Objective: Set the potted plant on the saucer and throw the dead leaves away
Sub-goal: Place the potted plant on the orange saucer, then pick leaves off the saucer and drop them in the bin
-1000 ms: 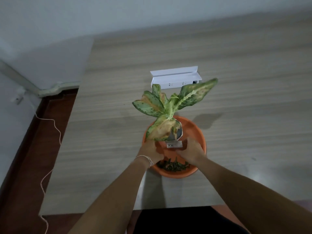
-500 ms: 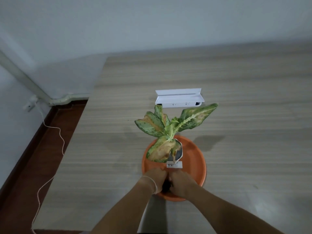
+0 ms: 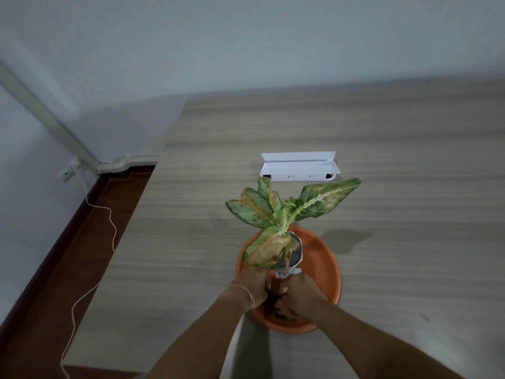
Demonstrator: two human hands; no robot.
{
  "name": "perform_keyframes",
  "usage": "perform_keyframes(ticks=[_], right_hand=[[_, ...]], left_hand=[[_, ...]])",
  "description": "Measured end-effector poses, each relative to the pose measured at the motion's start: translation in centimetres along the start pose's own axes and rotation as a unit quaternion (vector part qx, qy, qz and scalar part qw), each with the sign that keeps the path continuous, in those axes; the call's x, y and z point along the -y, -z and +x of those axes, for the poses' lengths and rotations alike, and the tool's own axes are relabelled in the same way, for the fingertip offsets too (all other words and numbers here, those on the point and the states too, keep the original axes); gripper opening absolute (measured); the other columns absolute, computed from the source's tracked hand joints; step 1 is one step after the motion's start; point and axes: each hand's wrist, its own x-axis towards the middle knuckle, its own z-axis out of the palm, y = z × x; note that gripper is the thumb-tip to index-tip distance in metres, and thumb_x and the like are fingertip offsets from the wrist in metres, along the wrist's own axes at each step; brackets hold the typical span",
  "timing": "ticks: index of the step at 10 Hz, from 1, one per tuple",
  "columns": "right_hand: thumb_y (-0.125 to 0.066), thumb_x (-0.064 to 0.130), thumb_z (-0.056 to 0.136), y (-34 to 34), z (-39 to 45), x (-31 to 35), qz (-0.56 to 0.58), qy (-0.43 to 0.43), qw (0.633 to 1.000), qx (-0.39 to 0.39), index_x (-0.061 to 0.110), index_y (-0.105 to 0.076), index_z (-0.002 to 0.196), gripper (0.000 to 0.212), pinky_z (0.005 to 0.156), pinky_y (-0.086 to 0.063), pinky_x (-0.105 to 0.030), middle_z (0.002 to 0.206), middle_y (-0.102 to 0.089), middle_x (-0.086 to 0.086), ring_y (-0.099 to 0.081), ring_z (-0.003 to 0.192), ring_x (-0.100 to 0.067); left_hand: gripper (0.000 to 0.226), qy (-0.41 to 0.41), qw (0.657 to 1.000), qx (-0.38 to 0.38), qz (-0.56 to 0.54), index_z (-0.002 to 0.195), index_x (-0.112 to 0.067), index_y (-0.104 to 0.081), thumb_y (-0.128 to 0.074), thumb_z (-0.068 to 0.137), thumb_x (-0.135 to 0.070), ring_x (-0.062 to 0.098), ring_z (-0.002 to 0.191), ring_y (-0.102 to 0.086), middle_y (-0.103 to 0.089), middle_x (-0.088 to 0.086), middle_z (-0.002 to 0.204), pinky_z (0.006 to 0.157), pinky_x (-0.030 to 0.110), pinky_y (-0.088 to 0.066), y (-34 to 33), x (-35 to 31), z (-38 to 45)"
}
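Standing on the orange saucer (image 3: 325, 258) near the table's (image 3: 410, 160) near edge, the potted plant (image 3: 284, 217) rises upright. Both hands meet over the saucer's near half: the left hand (image 3: 252, 284) and right hand (image 3: 299, 296) curl closed around dark dead leaves (image 3: 274, 305). A white box (image 3: 299, 168) lies farther back.

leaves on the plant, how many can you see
4: two overlapping upper left, one long upper right, one yellowed, drooping low over the saucer. Smaller ones may be hidden.

Home room: wooden table (image 3: 382, 138), houseplant (image 3: 284, 214)
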Motion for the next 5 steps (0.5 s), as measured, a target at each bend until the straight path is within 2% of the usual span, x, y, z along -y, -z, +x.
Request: perform_keyframes(ticks=[1, 2, 3, 4, 5], right_hand=[[-0.058, 0.018, 0.077, 0.4, 0.1, 0.1, 0.017, -0.012, 0.998, -0.055, 0.024, -0.077, 0.092, 0.025, 0.076, -0.052, -0.027, 0.101, -0.076, 0.0, -0.07, 0.094, -0.024], [-0.064, 0.015, 0.074, 0.4, 0.1, 0.5, 0.083, -0.038, 0.99, -0.106, 0.024, -0.079, 0.087, 0.022, 0.067, -0.047, -0.023, 0.089, -0.078, 0.0, -0.07, 0.086, -0.023], [-0.06, 0.013, 0.076, -0.4, -0.4, 1.7, 0.101, -0.044, 0.985, -0.131, 0.025, -0.079, 0.088, 0.025, 0.073, -0.053, -0.027, 0.091, -0.077, 0.002, -0.069, 0.088, -0.023], [-0.064, 0.011, 0.081, -1.6, -1.3, 3.3, 0.139, -0.046, 0.978, -0.148, 0.022, -0.08, 0.087, 0.02, 0.072, -0.05, -0.018, 0.089, -0.077, 0.004, -0.068, 0.083, -0.013], [-0.067, 0.012, 0.082, -3.4, -1.9, 5.2, 0.163, -0.044, 0.972, -0.164, 0.022, -0.079, 0.086, 0.016, 0.061, -0.043, -0.015, 0.086, -0.077, 0.002, -0.067, 0.075, -0.01]], left_hand=[[0.024, 0.032, 0.993, -0.034, -0.107, 0.11, -0.007, -0.07, -0.058, 0.09, -0.011, 0.027, 0.112, -0.058, -0.067, 0.015, 0.119, 0.102, 0.034, -0.04, 0.8, 0.3, -1.4], [0.013, 0.0, 0.984, -0.131, -0.124, 0.087, -0.002, -0.076, -0.068, 0.077, -0.003, 0.016, 0.089, -0.065, -0.074, 0.01, 0.091, 0.094, 0.023, -0.048, 1.5, 1.1, -2.3], [0.009, 0.032, 0.975, -0.141, -0.169, 0.079, -0.01, -0.077, -0.077, 0.07, -0.007, 0.013, 0.074, -0.065, -0.073, 0.004, 0.076, 0.077, 0.018, -0.05, 2.3, 2.9, -3.3], [0.008, 0.037, 0.962, -0.158, -0.221, 0.073, -0.012, -0.077, -0.077, 0.068, -0.005, 0.012, 0.054, -0.063, -0.068, 0.001, 0.061, 0.061, 0.022, -0.054, 3.5, 5.7, -4.6], [0.009, 0.065, 0.942, -0.192, -0.269, 0.071, -0.012, -0.078, -0.078, 0.067, -0.004, 0.012, 0.047, -0.062, -0.068, 0.0, 0.057, 0.053, 0.02, -0.051, 4.3, 9.5, -7.1]])
